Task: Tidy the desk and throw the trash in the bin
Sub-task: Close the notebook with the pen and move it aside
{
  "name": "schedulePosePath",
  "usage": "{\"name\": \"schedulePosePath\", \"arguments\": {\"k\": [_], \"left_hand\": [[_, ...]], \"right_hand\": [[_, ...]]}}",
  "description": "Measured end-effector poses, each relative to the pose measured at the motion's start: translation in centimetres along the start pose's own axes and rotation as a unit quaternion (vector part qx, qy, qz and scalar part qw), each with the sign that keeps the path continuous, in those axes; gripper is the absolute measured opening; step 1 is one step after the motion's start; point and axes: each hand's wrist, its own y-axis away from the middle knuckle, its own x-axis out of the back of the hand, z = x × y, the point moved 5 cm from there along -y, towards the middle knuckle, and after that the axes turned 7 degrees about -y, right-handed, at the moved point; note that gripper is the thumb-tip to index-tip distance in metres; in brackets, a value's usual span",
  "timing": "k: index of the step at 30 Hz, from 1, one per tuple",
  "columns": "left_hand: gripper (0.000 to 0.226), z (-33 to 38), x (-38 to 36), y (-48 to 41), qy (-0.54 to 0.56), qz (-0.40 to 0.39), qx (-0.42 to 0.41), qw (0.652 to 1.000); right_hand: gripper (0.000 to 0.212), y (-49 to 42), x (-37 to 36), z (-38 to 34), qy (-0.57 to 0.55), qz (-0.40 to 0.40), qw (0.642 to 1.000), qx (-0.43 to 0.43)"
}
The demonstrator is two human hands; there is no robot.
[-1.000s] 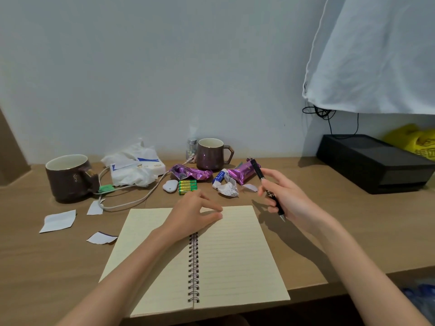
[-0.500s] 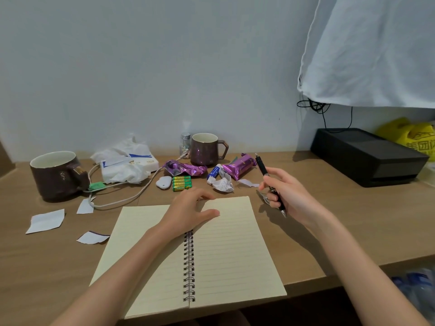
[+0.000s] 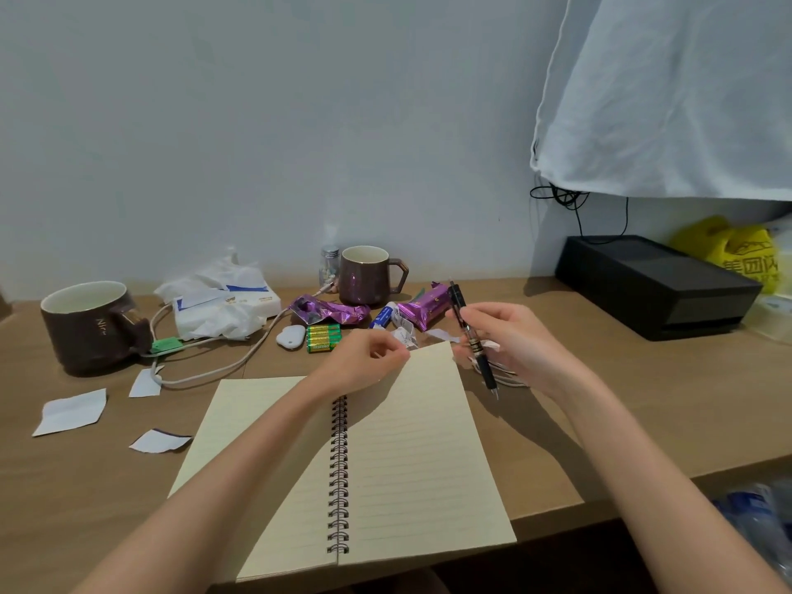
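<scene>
An open spiral notebook (image 3: pixel 407 456) with lined cream pages lies at the desk's front edge. My left hand (image 3: pixel 364 364) is at the top of its spine, fingers curled, and pinches the top edge of the right page. My right hand (image 3: pixel 520 347) holds a black pen (image 3: pixel 460 310) upright just right of the notebook, tip down. Behind the hands lie two purple wrappers (image 3: pixel 330 311) (image 3: pixel 422 308), crumpled white paper (image 3: pixel 403 334) and a blue-white wrapper (image 3: pixel 382 315). Torn paper scraps (image 3: pixel 70 411) (image 3: pixel 160 440) (image 3: pixel 145 382) lie at the left.
Two brown mugs (image 3: pixel 88 325) (image 3: pixel 364 274), a tissue pack (image 3: pixel 223 308), green batteries (image 3: pixel 323 336), a small white device (image 3: pixel 290 336), a white cable (image 3: pixel 205 373) and a small jar (image 3: pixel 329 265) crowd the back. A black box (image 3: pixel 655 282) and a yellow bag (image 3: pixel 743 255) sit right, under a hanging white cloth (image 3: pixel 668 92).
My left hand slid from the notebook's middle up to the right page's top edge and closed on it. My right hand with the pen shifted slightly.
</scene>
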Motion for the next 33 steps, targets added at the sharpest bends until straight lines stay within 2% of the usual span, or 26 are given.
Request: {"name": "schedulePosePath", "arguments": {"k": [3,7,11,15,21,26,33], "left_hand": [[0.017,0.4,-0.5,-0.1,-0.02,0.005,-0.009,1.0],[0.015,0.5,-1.0,0.0,-0.004,0.04,0.013,0.999],[0.014,0.6,-1.1,0.2,-0.009,0.061,0.007,0.998],[0.014,0.5,-1.2,0.3,-0.022,0.089,0.006,0.996],[0.014,0.6,-1.3,0.2,-0.051,0.119,0.007,0.991],[0.014,0.0,-1.3,0.0,-0.003,0.109,0.042,0.993],[0.016,-0.2,-1.8,-0.1,-0.016,0.106,0.049,0.993]], "right_hand": [[0.013,-0.5,0.4,0.1,0.059,0.016,0.998,0.0],[0.02,-1.0,-0.4,0.4,0.061,-0.029,0.996,-0.056],[0.017,-1.8,-0.9,0.5,0.113,-0.035,0.99,-0.076],[0.023,-2.4,-1.2,0.6,0.149,-0.031,0.985,-0.081],[0.012,-2.8,-2.0,0.5,0.259,-0.015,0.964,-0.06],[0.011,-3.1,-2.7,1.3,0.257,-0.015,0.965,-0.044],[0.018,-3.0,-2.7,2.3,0.24,0.015,0.97,-0.028]]}}
